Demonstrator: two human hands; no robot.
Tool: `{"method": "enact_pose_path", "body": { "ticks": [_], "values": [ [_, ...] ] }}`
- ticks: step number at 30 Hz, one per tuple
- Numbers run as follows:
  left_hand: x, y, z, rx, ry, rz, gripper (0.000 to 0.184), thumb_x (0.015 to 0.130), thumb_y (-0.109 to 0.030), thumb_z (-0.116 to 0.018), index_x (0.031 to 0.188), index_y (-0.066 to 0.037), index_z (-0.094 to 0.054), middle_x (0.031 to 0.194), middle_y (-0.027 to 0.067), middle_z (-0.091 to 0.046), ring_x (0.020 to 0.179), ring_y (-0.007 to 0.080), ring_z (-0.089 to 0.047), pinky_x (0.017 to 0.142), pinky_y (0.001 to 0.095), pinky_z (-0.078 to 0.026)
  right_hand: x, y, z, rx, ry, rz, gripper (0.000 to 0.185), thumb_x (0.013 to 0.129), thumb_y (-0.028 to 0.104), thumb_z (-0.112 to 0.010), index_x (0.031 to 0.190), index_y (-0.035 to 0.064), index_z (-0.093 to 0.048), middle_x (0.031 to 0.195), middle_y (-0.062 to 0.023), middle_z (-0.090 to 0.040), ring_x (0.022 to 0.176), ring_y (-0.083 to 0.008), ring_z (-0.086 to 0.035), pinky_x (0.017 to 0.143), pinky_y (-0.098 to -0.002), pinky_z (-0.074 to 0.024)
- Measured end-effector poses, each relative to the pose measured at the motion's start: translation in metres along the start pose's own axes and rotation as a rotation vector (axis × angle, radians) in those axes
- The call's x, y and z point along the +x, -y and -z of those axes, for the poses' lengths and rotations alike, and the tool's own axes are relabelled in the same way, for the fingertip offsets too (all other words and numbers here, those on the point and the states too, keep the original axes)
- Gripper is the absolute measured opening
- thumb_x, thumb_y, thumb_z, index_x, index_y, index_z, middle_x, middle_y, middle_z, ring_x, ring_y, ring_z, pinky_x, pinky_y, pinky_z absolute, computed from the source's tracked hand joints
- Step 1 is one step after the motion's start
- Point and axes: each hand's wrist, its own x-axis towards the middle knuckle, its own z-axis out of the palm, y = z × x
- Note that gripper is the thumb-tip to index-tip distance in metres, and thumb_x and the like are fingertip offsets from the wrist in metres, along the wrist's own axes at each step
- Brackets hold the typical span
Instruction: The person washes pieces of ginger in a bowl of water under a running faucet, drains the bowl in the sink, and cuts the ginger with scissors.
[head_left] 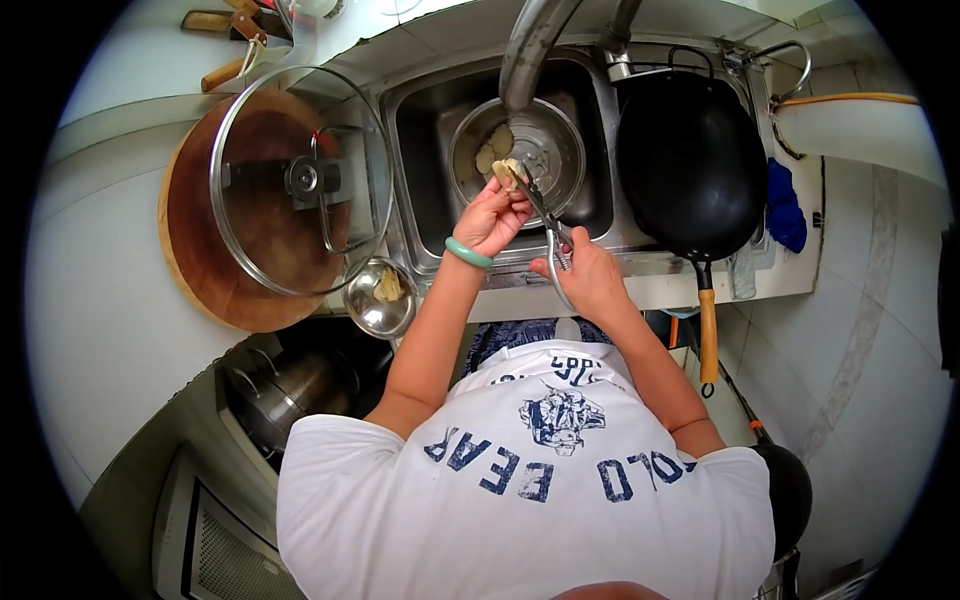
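Over the sink, my left hand (492, 218), with a green bangle at its wrist, pinches a pale yellowish food piece (508, 173). My right hand (590, 275) is wrapped round the handles of metal kitchen scissors (553, 232), whose blades reach up to that piece. Beneath them a steel bowl (566, 150) stands in the sink basin (425, 130), with several pale pieces (494, 148) inside at its left. A small steel bowl (372, 318) holding another yellowish piece (389, 286) stands left of my left forearm.
A black wok (690, 160) lies on the sink's right side, beside a blue cloth (786, 205). The faucet (535, 50) hangs over the basin. At the left, a glass lid (265, 225) stands over a round wooden board (195, 240). A steel pot (290, 395) sits lower left.
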Motion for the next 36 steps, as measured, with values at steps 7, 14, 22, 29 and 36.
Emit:
{"method": "enact_pose_path", "body": {
  "ticks": [7, 14, 22, 29, 36],
  "values": [
    [0.000, 0.006, -0.007, 0.095, -0.036, -0.083, 0.020, 0.089, -0.002, -0.049, 0.107, -0.007, -0.047, 0.088, 0.0030, -0.052, 0.073, 0.0097, -0.047, 0.067, 0.0248, -0.044, -0.001, 0.000, -0.005, 0.056, 0.011, 0.006, 0.057, 0.074, 0.049, -0.067, 0.087, -0.0020, -0.046, 0.072, -0.0200, -0.059, 0.072, -0.0371, -0.059, 0.065, -0.0420, -0.0449],
    [-0.002, 0.014, -0.020, 0.425, -0.223, -0.312, 0.022, 0.088, -0.007, -0.056, 0.108, -0.006, -0.048, 0.088, 0.0018, -0.056, 0.069, 0.0088, -0.052, 0.064, 0.0221, -0.045, 0.007, -0.021, -0.027, 0.227, 0.031, 0.106, 0.042, 0.082, 0.041, -0.061, 0.083, 0.0016, -0.047, 0.069, -0.0140, -0.058, 0.064, -0.0291, -0.058, 0.058, -0.0353, -0.0441],
    [-0.005, 0.020, -0.032, 0.599, -0.292, -0.490, 0.019, 0.086, -0.005, -0.058, 0.104, -0.004, -0.051, 0.090, 0.0023, -0.059, 0.072, 0.0082, -0.056, 0.066, 0.0217, -0.048, 0.008, -0.018, -0.026, 0.970, 0.359, -0.110, 0.023, 0.092, 0.024, -0.046, 0.086, 0.0030, -0.053, 0.059, 0.0010, -0.045, 0.049, -0.0069, -0.043, 0.041, -0.0219, -0.0339],
    [-0.007, 0.017, -0.030, 0.612, -0.264, -0.509, 0.019, 0.086, -0.004, -0.058, 0.104, -0.002, -0.052, 0.092, 0.0035, -0.059, 0.074, 0.0090, -0.057, 0.068, 0.0216, -0.049, 0.004, -0.014, -0.019, 0.971, 0.365, -0.089, 0.021, 0.091, 0.023, -0.049, 0.087, 0.0024, -0.053, 0.058, 0.0009, -0.044, 0.046, -0.0076, -0.042, 0.040, -0.0228, -0.0340],
    [-0.009, 0.016, -0.029, 0.509, -0.254, -0.457, 0.018, 0.086, -0.003, -0.057, 0.104, -0.002, -0.052, 0.090, 0.0039, -0.059, 0.073, 0.0092, -0.057, 0.066, 0.0204, -0.049, 0.002, -0.015, -0.018, 0.967, 0.352, -0.105, 0.024, 0.091, 0.024, -0.050, 0.088, 0.0008, -0.054, 0.055, 0.0007, -0.043, 0.044, -0.0073, -0.041, 0.038, -0.0233, -0.0328]
  ]
}}
